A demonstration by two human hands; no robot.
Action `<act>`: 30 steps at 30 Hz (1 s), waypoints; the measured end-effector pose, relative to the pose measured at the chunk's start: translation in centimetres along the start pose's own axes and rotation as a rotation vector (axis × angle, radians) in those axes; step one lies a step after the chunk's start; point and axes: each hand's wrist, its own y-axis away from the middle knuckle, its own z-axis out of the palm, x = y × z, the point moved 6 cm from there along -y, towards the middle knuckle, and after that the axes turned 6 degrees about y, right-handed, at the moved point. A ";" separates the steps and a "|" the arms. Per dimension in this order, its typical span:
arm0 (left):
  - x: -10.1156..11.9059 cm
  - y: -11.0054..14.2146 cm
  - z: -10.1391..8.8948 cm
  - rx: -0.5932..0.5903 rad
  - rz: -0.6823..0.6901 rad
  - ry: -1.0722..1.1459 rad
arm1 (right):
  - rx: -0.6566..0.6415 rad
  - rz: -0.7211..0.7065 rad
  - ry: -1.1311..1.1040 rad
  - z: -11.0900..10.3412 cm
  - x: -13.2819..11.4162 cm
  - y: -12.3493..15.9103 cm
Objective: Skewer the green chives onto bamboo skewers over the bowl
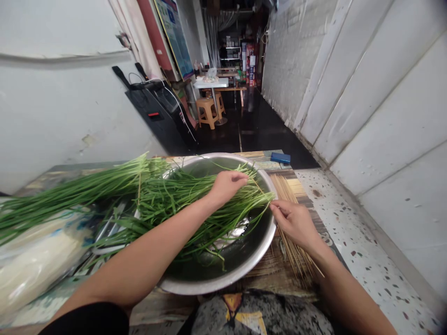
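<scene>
Long green garlic chives (181, 197) lie heaped across a large metal basin (223, 284), their pale stem ends toward the right rim. My left hand (228, 187) reaches over the heap, thumb and fingers pinched at the pale stems. At the basin's right rim, my right hand (295, 222) is closed in a pinch at the stem ends. A thin bamboo skewer (258, 186) slants across these stems toward my right fingertips; its end there is hidden. Left of the basin, another bunch of chives (94, 184) has an upright skewer (139, 188) across its stems.
Loose bamboo skewers (291, 249) lie on the table right of the basin, below a small blue box (280, 158). A plastic-wrapped pale package (38, 263) lies at the left. Beyond are a black machine (157, 111), a small white table (211, 83) and stools (206, 110).
</scene>
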 end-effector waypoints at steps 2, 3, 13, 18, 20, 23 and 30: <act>-0.1 0.0 0.0 0.002 0.008 0.003 | -0.002 -0.003 0.000 0.0 0.0 0.0; -0.1 0.0 0.0 0.007 0.011 0.003 | -0.004 -0.005 0.001 0.0 0.0 0.0; -0.2 0.0 0.0 0.043 0.016 0.044 | -0.022 -0.009 0.004 0.1 0.0 0.0; -0.2 0.0 -0.2 0.070 0.007 0.070 | -0.022 -0.017 0.000 0.1 0.0 0.0; -0.2 0.0 -0.2 0.074 0.005 0.080 | -0.028 -0.016 -0.005 0.1 -0.1 -0.1; -0.4 0.0 -0.2 0.077 -0.005 0.103 | -0.033 -0.011 -0.009 0.0 -0.1 0.0; -0.6 0.0 -0.3 0.095 -0.030 0.139 | -0.045 -0.011 -0.019 0.1 -0.1 0.0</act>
